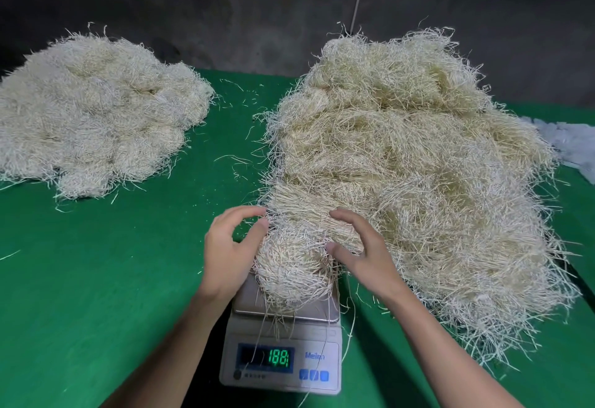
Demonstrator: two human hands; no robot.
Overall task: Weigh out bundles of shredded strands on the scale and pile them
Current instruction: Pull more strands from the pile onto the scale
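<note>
the pale straw-coloured shredded strands (402, 166) looked dry, fibrous and matt. the white plastic scale (280, 356) carried a smooth, softly shining metal pan (246, 299). the green table cover (96, 278) looked matt and cloth-like.

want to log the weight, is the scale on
On: the scale has lit green digits on its display, a bundle resting on top.

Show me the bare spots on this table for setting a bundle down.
Widest bare table lies this side of the left pile, left of the scale. A narrower lane, strewn with loose strands, runs between both piles. Crowded: the right heap reaches the scale.
</note>
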